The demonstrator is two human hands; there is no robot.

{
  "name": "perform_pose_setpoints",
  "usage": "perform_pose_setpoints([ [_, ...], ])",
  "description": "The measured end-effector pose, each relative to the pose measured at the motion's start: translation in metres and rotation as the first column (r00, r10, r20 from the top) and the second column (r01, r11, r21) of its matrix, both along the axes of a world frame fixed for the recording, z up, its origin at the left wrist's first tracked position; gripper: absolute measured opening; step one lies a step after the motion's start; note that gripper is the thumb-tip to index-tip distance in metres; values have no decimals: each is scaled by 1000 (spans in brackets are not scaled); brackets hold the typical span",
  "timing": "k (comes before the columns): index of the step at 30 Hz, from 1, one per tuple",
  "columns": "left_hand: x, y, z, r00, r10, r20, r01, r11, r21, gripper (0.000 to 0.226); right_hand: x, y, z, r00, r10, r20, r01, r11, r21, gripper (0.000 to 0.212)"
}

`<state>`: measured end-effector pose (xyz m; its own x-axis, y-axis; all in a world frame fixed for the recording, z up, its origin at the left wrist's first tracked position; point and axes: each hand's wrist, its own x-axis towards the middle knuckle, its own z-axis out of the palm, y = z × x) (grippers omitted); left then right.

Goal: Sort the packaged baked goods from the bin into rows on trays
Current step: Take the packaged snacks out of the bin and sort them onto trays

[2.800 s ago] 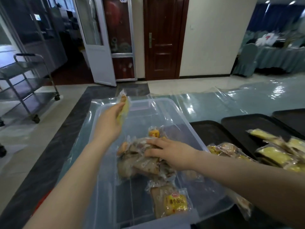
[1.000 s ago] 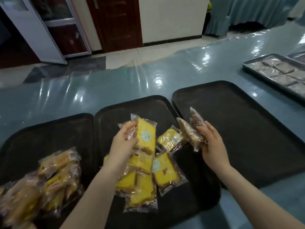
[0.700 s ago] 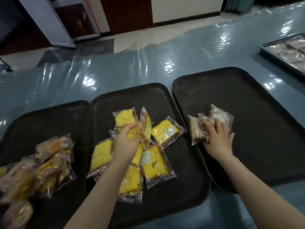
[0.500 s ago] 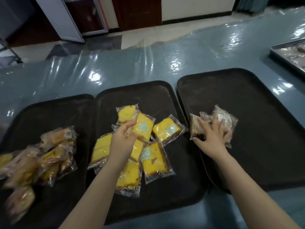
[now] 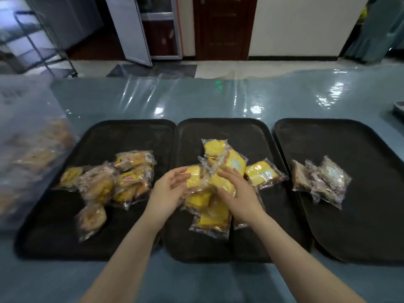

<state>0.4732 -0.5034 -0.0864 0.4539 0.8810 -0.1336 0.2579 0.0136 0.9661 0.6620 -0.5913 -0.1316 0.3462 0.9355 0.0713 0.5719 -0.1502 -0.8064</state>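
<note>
— Where do the yellow cake packets (image 5: 215, 182) lie, and which way do they run?

— Heaped on the middle tray (image 5: 220, 132), one of three dark trays side by side on a worktop (image 5: 196, 99) under shiny clear film. The packets overlap at all angles. The farthest one (image 5: 213, 147) points away from the person; one (image 5: 263, 174) at the right edge of the heap runs crosswise, tilted up to the right; the nearest (image 5: 213, 219) runs roughly toward the person.

— And the other goods?

— Browner buns (image 5: 113, 182) in clear wrap are piled on the left tray (image 5: 131, 132), long axes mixed. A few dark packets (image 5: 321, 182) sit close together on the right tray (image 5: 349, 138).

— What is hard to read?

— The clear bin (image 5: 28, 149) at far left is blurred and cut by the frame; its contents show only as pale shapes. Labels on the wrappers are illegible. A metal tray's corner (image 5: 399, 108) pokes in at the right edge.

— The hands?

— Both hover at the yellow heap. The left hand (image 5: 168, 191) is spread, fingers loose, tips at the edge of a packet. The right hand (image 5: 237, 191) lies flat on top of the heap, fingers extended, gripping nothing visible.
</note>
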Motion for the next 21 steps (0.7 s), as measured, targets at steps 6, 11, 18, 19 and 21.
perform_pose_setpoints([
  [6,-140,13,16,989,127,79,-130,991,31,37,-132,32,22,994,105,-23,-103,993,51,40],
  [11,-256,28,43,977,183,109,-190,979,66,40,-240,66,48,980,161,-120,-149,984,97,38],
  [18,-354,55,88,944,258,203,-289,947,139,36,-339,115,90,952,271,-141,-246,954,168,33],
  [19,-365,61,94,937,270,220,-307,939,156,36,-349,125,94,949,281,-145,-255,951,177,35],
  [21,-385,74,107,915,304,267,-357,917,181,36,-367,145,102,942,291,-168,-255,945,207,37],
])
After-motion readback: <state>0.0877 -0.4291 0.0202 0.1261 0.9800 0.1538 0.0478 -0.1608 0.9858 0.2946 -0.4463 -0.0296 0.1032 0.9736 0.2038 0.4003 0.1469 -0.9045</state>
